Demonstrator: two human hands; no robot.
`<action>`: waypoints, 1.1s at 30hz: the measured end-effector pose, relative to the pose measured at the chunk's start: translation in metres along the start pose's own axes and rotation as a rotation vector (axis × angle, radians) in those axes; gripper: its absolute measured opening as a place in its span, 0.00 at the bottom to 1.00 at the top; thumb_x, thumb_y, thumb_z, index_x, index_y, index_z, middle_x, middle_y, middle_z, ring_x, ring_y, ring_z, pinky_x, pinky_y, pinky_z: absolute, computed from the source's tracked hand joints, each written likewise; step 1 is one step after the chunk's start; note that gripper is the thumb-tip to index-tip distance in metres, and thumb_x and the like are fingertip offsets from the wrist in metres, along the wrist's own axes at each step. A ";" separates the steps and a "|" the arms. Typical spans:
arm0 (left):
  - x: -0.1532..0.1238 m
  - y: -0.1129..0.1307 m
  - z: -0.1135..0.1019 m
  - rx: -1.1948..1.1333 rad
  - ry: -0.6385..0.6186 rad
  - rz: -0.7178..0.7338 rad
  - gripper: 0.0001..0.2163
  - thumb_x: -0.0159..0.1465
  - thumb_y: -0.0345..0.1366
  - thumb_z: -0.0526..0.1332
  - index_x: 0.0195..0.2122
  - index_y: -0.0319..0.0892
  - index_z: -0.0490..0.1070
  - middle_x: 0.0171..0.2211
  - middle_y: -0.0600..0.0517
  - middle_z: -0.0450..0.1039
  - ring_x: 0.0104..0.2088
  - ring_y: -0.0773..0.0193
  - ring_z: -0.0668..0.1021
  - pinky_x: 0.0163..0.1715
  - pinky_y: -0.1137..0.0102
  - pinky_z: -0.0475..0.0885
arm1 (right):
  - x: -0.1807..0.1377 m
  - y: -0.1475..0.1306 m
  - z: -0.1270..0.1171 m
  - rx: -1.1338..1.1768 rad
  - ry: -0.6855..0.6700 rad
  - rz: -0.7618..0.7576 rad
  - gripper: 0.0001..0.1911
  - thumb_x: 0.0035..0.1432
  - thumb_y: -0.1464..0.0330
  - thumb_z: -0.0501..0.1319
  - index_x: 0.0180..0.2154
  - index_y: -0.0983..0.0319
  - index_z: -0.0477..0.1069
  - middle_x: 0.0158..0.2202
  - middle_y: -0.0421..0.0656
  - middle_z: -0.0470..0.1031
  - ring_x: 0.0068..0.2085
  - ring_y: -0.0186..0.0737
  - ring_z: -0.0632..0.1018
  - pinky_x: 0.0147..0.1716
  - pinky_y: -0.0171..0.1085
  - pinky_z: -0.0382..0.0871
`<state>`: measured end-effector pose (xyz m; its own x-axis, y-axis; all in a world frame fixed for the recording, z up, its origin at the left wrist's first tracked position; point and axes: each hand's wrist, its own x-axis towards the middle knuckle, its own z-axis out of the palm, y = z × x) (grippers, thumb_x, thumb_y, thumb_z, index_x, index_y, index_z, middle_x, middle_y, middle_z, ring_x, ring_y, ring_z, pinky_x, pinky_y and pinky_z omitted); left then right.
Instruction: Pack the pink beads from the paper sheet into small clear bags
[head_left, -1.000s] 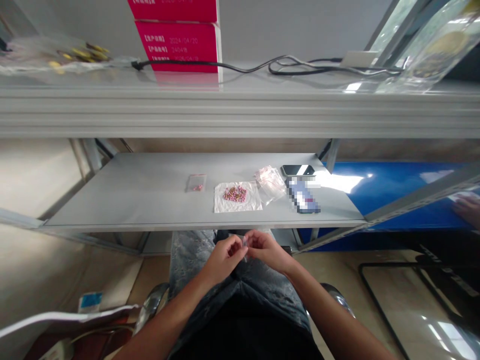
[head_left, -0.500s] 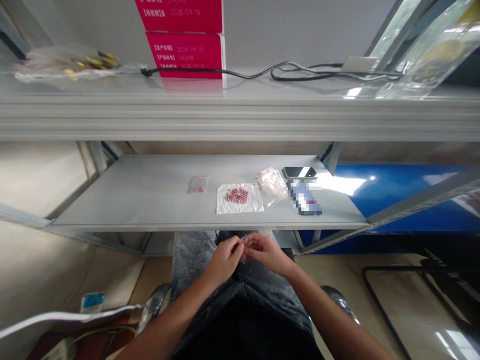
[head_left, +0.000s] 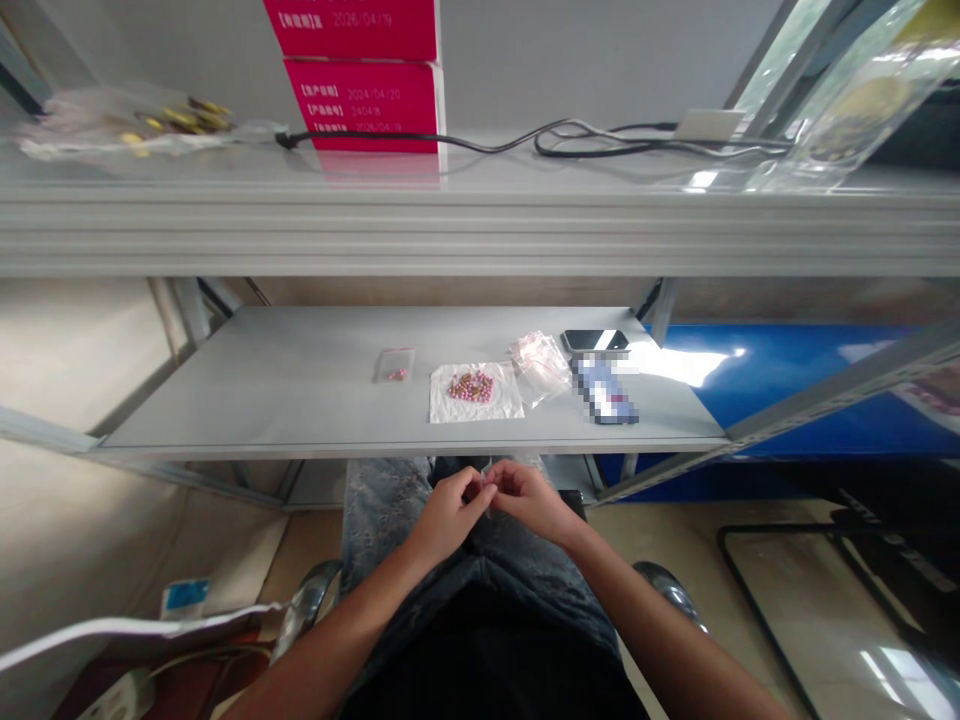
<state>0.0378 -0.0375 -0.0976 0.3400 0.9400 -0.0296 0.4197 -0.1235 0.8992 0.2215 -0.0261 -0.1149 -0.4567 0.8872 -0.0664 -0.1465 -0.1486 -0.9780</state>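
Over my lap, just in front of the shelf edge, my left hand (head_left: 455,508) and my right hand (head_left: 525,498) meet with fingertips pinched together. Between them shows a sliver of a small clear plastic bag (head_left: 487,512), mostly covered by the fingers. On the shelf ahead, pink and brownish beads (head_left: 471,387) lie heaped on a flattened white plastic sheet (head_left: 443,407). Left of it rests a small clear zip bag (head_left: 388,366) with a few pink beads inside. A stack of clear bags (head_left: 541,366) lies to the right of the sheet.
The grey lower shelf (head_left: 247,390) carries a phone (head_left: 596,341) and a blurred-out blue item (head_left: 606,390) at its right. Above runs the upper shelf's thick edge (head_left: 480,230), with red boxes (head_left: 364,105), a black cable (head_left: 480,148) and a plastic bag (head_left: 75,130).
Both hands stay together over the lap, with fingers shifted slightly closer; less of the clear bag shows below them. The whole view has moved a little; the shelf items lie unchanged.
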 end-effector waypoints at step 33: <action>-0.002 0.003 -0.009 0.316 0.107 0.404 0.26 0.62 0.40 0.66 0.62 0.44 0.66 0.59 0.42 0.69 0.60 0.49 0.71 0.62 0.56 0.65 | 0.001 0.001 0.006 -0.084 0.130 -0.087 0.12 0.58 0.67 0.63 0.42 0.58 0.63 0.30 0.36 0.71 0.30 0.36 0.73 0.31 0.36 0.66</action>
<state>0.0309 -0.0367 -0.0906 0.4464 0.8229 0.3517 0.5121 -0.5572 0.6537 0.2153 -0.0278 -0.1145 -0.3273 0.9449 -0.0003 -0.1042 -0.0364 -0.9939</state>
